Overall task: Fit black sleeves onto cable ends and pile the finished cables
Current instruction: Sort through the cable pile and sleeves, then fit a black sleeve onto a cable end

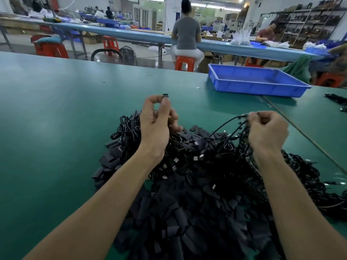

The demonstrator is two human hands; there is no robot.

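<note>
My left hand is raised above the heap and pinches a small black cable end between thumb and forefinger. My right hand is curled round a bunch of thin black cables that trail down into the heap. Below both hands lies a big heap of loose black sleeves mixed with coiled black cables and small metal plug tips. Whether a sleeve sits on the pinched end I cannot tell.
The heap lies on a green table. An empty blue plastic tray stands at the back right. A few more black cables lie at the far right edge. A person on an orange stool sits beyond the table.
</note>
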